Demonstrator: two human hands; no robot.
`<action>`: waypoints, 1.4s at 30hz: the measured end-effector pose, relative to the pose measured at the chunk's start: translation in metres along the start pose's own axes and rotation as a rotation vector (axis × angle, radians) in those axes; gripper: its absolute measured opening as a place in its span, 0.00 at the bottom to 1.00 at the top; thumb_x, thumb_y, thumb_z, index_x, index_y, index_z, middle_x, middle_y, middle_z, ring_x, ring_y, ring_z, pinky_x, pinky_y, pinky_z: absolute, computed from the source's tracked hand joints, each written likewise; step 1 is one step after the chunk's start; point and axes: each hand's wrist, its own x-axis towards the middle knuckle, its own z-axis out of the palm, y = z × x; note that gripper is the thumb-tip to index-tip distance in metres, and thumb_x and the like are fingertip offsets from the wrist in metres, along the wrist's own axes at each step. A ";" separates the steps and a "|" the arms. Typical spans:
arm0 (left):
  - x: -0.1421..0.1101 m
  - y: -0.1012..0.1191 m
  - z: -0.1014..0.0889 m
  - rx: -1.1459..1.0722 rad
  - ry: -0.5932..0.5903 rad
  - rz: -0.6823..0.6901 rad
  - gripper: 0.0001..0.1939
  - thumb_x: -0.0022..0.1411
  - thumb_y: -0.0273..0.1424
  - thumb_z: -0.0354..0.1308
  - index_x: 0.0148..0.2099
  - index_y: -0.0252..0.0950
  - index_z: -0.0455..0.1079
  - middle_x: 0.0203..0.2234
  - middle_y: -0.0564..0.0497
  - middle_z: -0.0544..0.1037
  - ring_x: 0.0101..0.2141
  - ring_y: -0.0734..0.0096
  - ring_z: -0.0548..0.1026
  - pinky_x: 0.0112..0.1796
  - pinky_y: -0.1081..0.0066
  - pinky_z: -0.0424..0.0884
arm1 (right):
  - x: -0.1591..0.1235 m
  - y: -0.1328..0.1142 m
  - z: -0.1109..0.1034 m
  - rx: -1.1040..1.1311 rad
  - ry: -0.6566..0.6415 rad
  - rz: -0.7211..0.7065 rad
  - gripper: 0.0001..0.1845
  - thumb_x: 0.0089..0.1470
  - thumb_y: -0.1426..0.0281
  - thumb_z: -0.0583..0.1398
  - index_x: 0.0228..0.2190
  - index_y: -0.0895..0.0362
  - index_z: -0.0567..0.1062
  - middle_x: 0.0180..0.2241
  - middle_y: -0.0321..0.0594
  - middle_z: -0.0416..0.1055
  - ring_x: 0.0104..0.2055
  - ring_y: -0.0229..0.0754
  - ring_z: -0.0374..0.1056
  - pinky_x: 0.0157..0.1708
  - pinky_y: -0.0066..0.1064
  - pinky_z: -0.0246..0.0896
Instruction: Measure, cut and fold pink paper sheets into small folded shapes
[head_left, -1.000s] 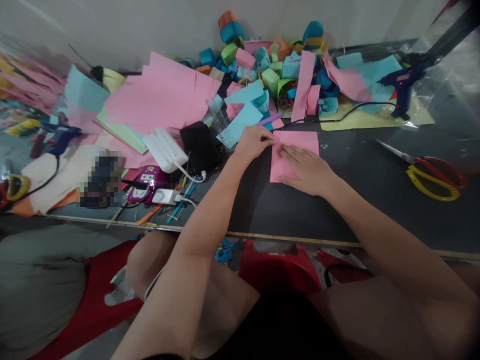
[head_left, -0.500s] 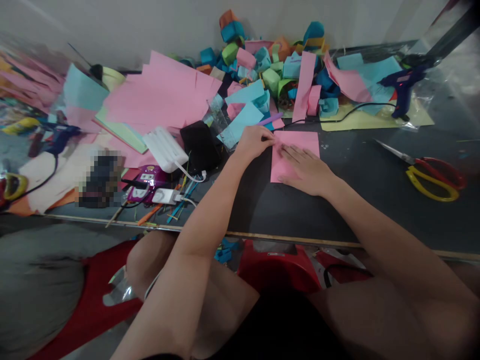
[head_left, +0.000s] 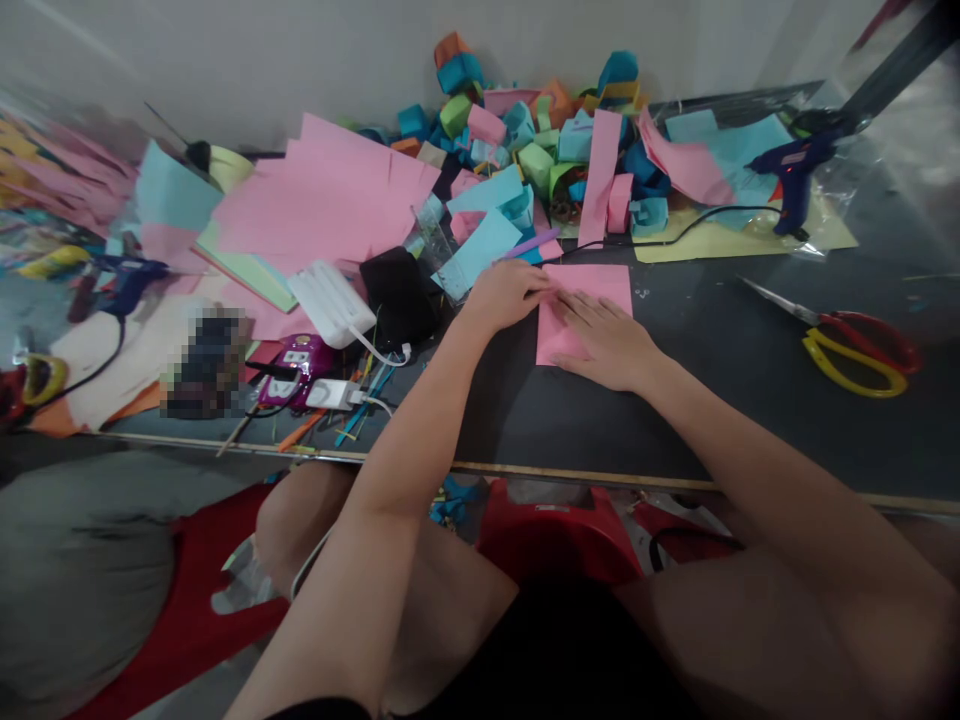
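Observation:
A pink sheet of paper [head_left: 611, 287] lies flat on the dark table in front of me. My right hand [head_left: 604, 340] rests palm down on it, fingers stretched out and pointing left. At the sheet's left edge, my left hand [head_left: 511, 292] pinches the paper between thumb and fingers. The fingertips of both hands are close together, hiding part of that edge. Just beyond the sheet lie a purple strip [head_left: 537, 241] and a black cord.
Red-and-yellow-handled scissors [head_left: 855, 350] lie to the right. Behind them is a blue glue gun [head_left: 799, 180]. Folded coloured paper pieces [head_left: 536, 160] are heaped at the back. Left are pink sheets [head_left: 322, 195], a white power adapter [head_left: 331, 300] and a purple power strip [head_left: 292, 370].
The view has shifted slightly. My right hand has slid a little left over the pink paper towards my left hand, which keeps its place at the edge.

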 end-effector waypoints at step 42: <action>-0.030 0.006 -0.013 0.111 -0.396 -0.025 0.64 0.55 0.68 0.58 0.80 0.41 0.38 0.78 0.43 0.33 0.77 0.42 0.34 0.73 0.45 0.29 | -0.003 0.003 0.003 -0.026 0.052 -0.006 0.50 0.64 0.41 0.49 0.74 0.61 0.53 0.76 0.51 0.48 0.78 0.59 0.46 0.75 0.54 0.42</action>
